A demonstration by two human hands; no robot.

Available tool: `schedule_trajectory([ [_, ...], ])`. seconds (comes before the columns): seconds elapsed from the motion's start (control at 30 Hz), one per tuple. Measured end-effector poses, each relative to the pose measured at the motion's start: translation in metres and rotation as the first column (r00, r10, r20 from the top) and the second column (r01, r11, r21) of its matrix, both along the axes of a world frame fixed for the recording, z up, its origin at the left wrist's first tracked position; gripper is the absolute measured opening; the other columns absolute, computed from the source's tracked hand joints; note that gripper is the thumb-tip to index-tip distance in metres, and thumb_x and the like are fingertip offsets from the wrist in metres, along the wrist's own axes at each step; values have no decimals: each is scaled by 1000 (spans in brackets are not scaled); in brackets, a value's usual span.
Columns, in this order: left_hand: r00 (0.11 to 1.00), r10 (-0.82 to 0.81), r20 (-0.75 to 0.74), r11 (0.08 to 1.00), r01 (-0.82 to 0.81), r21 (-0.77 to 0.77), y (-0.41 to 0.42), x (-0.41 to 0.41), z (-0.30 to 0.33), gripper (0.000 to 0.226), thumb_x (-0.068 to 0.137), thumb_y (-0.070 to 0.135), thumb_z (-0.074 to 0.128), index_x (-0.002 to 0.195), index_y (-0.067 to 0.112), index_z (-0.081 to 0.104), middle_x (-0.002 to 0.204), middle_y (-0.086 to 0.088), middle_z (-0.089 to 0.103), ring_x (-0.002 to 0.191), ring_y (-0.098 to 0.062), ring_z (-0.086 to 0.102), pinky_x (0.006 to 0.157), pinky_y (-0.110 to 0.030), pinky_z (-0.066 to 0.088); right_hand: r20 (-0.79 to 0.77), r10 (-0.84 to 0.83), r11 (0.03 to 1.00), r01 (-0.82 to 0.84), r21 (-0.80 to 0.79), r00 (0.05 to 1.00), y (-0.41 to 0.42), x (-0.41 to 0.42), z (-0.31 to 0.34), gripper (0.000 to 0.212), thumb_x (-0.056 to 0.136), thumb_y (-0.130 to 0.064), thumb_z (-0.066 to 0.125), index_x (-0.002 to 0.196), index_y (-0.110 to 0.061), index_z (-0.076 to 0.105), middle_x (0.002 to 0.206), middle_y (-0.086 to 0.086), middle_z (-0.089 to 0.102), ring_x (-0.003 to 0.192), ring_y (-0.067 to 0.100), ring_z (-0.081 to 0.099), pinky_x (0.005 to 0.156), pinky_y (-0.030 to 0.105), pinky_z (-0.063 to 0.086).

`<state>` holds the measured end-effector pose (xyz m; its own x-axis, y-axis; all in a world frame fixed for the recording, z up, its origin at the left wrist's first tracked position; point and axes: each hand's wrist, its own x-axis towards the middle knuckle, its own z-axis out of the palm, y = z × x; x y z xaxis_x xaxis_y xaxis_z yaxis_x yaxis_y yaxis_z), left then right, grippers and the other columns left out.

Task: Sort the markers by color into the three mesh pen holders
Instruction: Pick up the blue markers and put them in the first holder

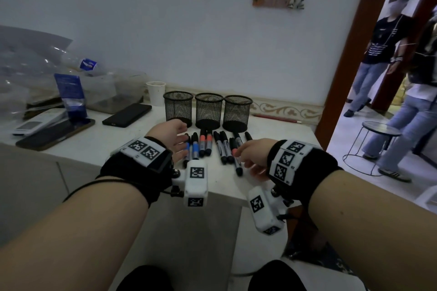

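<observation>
Markers (214, 147) lie in a row on our counter (113, 134), just before three empty mesh pen holders (208, 111). Our left hand (173, 136) hovers open over the blue ones; our right hand (251, 152), fingers loosely spread, touches a red-banded marker (237, 160).

The room is dim and a bit blue. Brighter light comes in through the doorway (387, 106) on the right. The wall (165, 30) looks grey and soft. Things bend at the edges, like the near arms. Far people look blurry. Shadows on the table (99, 139) are faint.
</observation>
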<state>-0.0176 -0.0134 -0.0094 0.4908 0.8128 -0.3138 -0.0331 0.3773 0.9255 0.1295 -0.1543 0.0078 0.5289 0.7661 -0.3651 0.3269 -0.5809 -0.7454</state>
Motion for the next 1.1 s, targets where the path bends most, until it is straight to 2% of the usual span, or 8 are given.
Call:
schedule_trajectory([
  [0.1,1000,3,21,1000,-3,-17,0,-5,0,43,91,26,47,131,12,52,140,-11,48,129,-27,45,93,-37,41,36,57,998,-57,-8,998,4,-4,-6,38,95,-13,46,132,-13,51,73,-1,49,56,13,45,50,24,38],
  [0.2,999,9,32,1000,-9,-26,-1,-9,0,43,92,26,46,132,11,51,141,-11,48,129,-27,44,90,-36,40,67,59,997,-55,-60,996,8,-3,-12,40,92,-16,51,132,-11,53,73,2,51,57,17,48,52,27,42],
  [0.33,999,11,49,999,-10,-40,-2,-12,1,42,92,25,46,130,10,52,140,-11,48,128,-27,44,89,-36,40,-48,-4,995,-1,-101,999,4,-4,-9,36,91,-12,50,126,-5,58,65,9,47,44,21,44,43,22,47],
  [0.5,999,22,34,998,-20,-67,-3,-15,-3,41,93,24,46,130,10,52,139,-12,48,131,-28,42,89,-37,40,17,61,994,-59,-95,998,-1,-12,-10,19,94,-10,45,103,-12,61,65,9,51,45,19,46,42,19,44],
  [0.7,1000,11,28,999,-10,-47,-8,-16,-4,41,93,27,44,130,11,51,138,-11,48,129,-27,42,85,-36,39,72,126,984,-115,-138,989,-1,-16,-11,8,92,-13,55,97,-9,59,66,10,49,48,20,44,43,19,43],
  [0.87,1000,14,25,999,-13,-51,-9,-17,-5,33,93,27,44,121,13,53,137,-10,48,125,-27,43,86,-35,38,196,230,964,-194,-183,953,1,-17,-11,6,89,-14,60,88,-10,55,70,10,52,56,23,49,59,32,46],
  [1.0,999,22,23,998,-21,-51,-8,-19,-5,39,94,27,43,129,11,52,129,-10,50,129,-27,42,84,-35,39,188,185,976,-158,-149,965,1,-14,-12,9,88,-8,59,81,-13,55,72,12,55,55,23,51,60,33,48],
  [1.1,1000,25,17,998,-24,-52,-6,-20,-3,31,94,27,43,119,12,54,124,-10,51,129,-27,41,84,-35,38,201,142,987,-122,-108,969,0,-13,-9,6,87,-7,56,86,-12,58,74,12,58,56,23,52,60,32,49],
])
